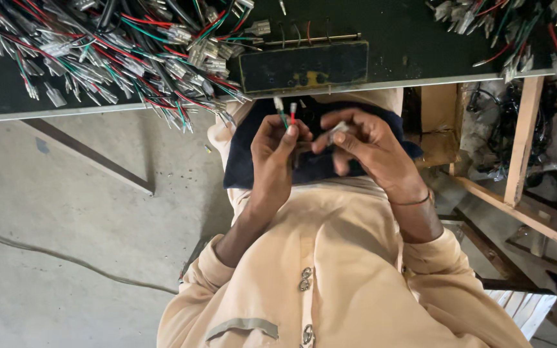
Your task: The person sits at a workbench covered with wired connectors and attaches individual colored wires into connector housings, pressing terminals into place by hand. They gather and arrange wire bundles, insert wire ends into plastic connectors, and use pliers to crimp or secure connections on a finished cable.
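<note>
My left hand [271, 154] is closed on a few thin wires [284, 116], one green and one red, whose pale terminal ends stick up above my fingers. My right hand [365, 147] is right beside it, fingertips pinching a small whitish connector piece [338, 129]. Both hands are held together just below the edge of the dark work table [8, 96], over a dark blue cloth [240, 161] on my lap. What lies between my palms is hidden.
A big heap of red, green and black wires with clear connectors [130, 58] covers the table's left part; another heap [510, 26] lies at its right. A dark rectangular block [303, 66] and a thin metal rod [317, 40] sit mid-table. Wooden frame [523, 142] at right, concrete floor [66, 212] at left.
</note>
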